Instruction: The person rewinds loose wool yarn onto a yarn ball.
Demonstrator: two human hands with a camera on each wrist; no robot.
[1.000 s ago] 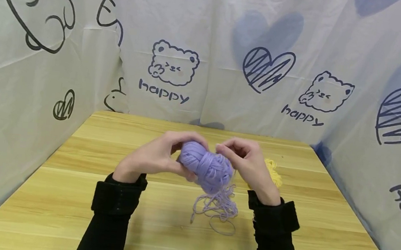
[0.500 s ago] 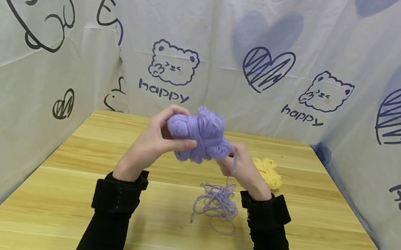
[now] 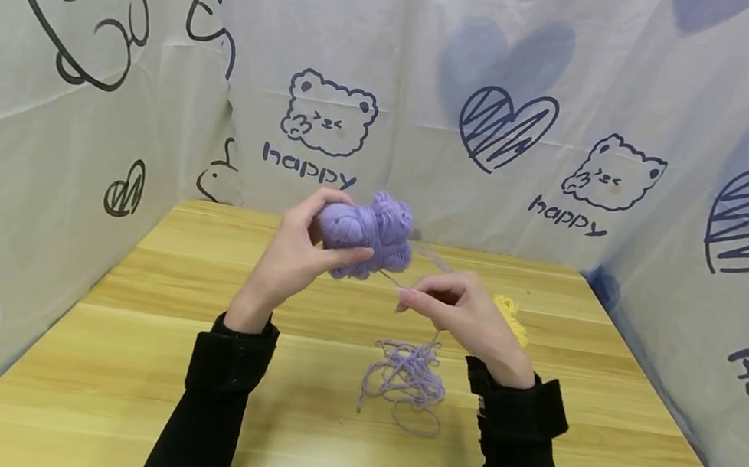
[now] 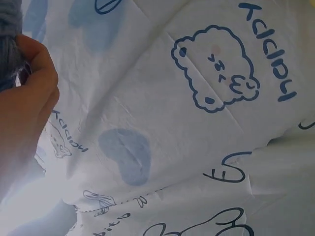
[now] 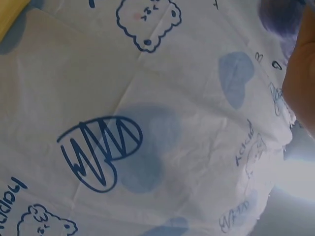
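left hand (image 3: 287, 266) grips purple yarn ball (image 3: 366, 234); right hand (image 3: 459, 312) pinches its strand (image 3: 389, 278); ball looks soft, light, squashy; best grasped round the middle

Your left hand (image 3: 299, 256) is raised at the centre of the head frame, fingers and thumb curled in a grip, wrist bent back; your right hand (image 3: 459, 312) sits lower and to the right, thumb and forefinger pinched together; both forearms, in black sleeves, rise from the bottom edge, angling slightly inward.
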